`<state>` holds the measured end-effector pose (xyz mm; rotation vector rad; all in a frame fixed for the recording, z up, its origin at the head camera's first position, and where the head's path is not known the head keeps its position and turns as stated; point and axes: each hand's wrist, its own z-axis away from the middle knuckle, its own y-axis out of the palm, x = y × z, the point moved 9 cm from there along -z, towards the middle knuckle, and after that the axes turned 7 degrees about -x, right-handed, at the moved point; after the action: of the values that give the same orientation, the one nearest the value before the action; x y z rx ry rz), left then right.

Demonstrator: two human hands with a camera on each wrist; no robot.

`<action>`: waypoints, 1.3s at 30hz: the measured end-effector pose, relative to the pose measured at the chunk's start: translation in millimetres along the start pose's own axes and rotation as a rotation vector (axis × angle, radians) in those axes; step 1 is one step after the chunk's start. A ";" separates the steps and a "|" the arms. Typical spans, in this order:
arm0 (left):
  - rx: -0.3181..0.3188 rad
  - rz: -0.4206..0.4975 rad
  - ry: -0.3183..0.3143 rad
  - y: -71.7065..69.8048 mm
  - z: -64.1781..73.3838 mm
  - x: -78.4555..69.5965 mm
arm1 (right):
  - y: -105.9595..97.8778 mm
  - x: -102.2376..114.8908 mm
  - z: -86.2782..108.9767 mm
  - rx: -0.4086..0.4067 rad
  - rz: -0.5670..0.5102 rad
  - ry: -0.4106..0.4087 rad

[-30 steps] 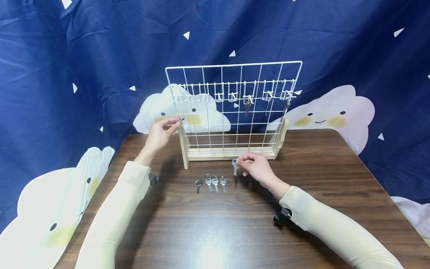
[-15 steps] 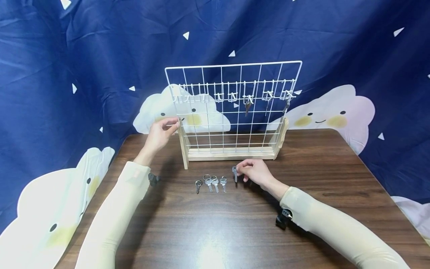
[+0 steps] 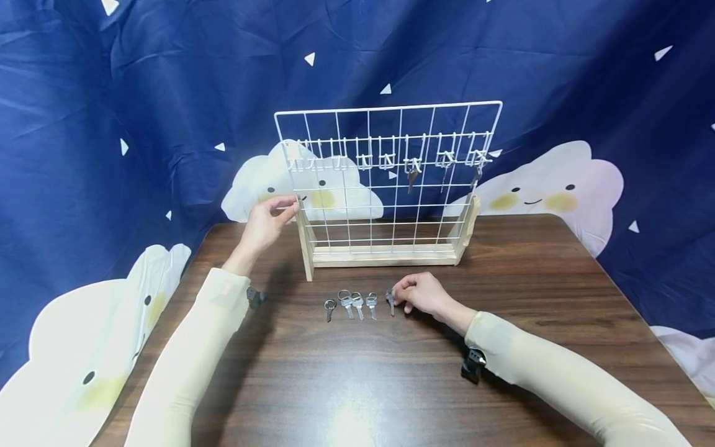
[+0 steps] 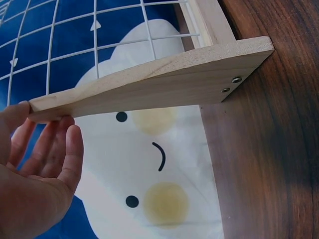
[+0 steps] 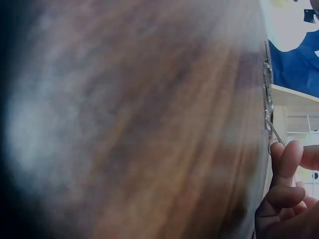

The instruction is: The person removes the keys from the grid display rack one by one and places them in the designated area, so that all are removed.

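Note:
Low over the table, my right hand (image 3: 422, 293) pinches a small silver key (image 3: 390, 298) between thumb and finger; its tip points down toward the wood. In the right wrist view the key (image 5: 276, 133) shows edge-on at the fingertips. Several silver keys with rings (image 3: 359, 307) lie in a row just left of it. My left hand (image 3: 262, 226) grips the upper end of the rack's left wooden upright (image 3: 305, 242). The left wrist view shows thumb and fingers on either side of that upright (image 4: 149, 82).
A white wire grid rack (image 3: 391, 108) on a wooden base (image 3: 385, 256) stands behind the keys. It carries a row of white hooks; keys (image 3: 412, 178) hang from those on the right. A blue cloud-patterned curtain (image 3: 357, 37) backs the brown wooden table (image 3: 313, 385).
My right hand has lowered the key toward the near side, from close to the rack's base down to the level of the row. The left hand has stayed put on the upright.

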<state>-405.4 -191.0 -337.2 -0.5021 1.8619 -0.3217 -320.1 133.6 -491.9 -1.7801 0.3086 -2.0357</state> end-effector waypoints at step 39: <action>-0.004 0.003 -0.002 -0.2 -1.5 0.1 | -6.1 1.3 -0.7 0.000 0.108 -0.022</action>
<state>-406.8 -191.2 -336.7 -0.5023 1.8615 -0.3151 -321.9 138.4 -488.3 -1.7452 0.3889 -1.9406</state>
